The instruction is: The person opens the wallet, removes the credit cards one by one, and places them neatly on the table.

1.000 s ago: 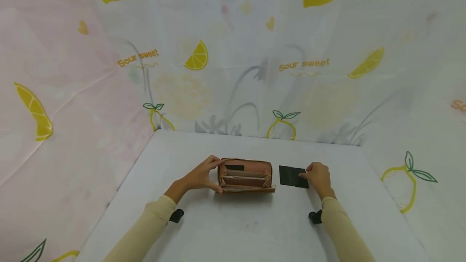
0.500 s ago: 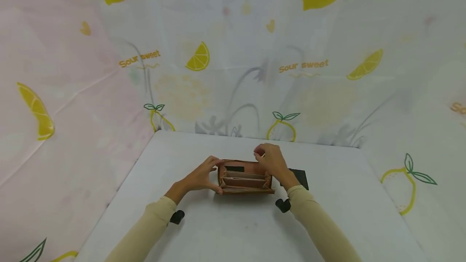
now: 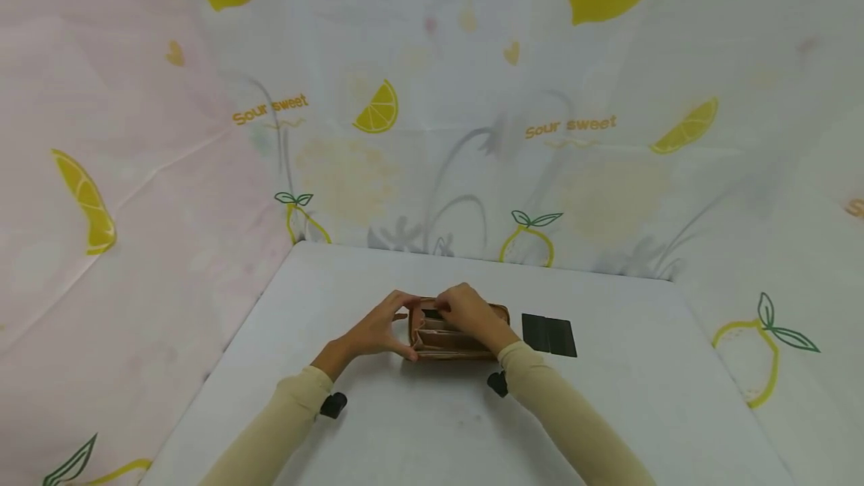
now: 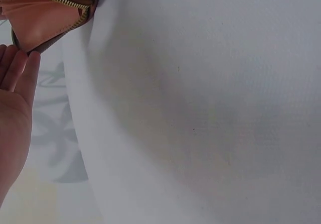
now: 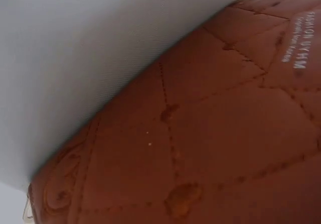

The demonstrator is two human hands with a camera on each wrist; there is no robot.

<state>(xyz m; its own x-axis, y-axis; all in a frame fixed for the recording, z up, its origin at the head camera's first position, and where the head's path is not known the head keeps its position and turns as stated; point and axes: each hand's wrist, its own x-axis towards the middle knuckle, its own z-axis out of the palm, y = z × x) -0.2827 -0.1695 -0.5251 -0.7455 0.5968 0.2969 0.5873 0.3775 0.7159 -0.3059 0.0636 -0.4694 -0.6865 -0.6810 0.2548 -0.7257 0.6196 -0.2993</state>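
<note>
A brown zip-around wallet (image 3: 454,355) stands unzipped on the white table, its pleated compartments facing up. My left hand (image 3: 379,328) holds its left end, thumb at the near edge and fingers at the far edge. In the left wrist view, the fingers of that hand (image 4: 15,108) touch the wallet's corner (image 4: 45,20) beside the brass zip. My right hand (image 3: 469,313) reaches over the wallet, fingertips at a black card (image 3: 430,315) in an inner slot; whether they pinch it is hidden. Quilted brown leather (image 5: 225,118) of the wallet's outside fills much of the right wrist view.
To the wallet's right, two black cards (image 3: 549,334) lie side by side on the white table (image 3: 432,433). Lemon-printed cloth (image 3: 432,133) hangs at the back and sides. A black wrist camera sits under each sleeve.
My right hand has let go of the black card on the right and moved left, over the wallet to its inner slot. My left hand keeps its hold on the wallet.
</note>
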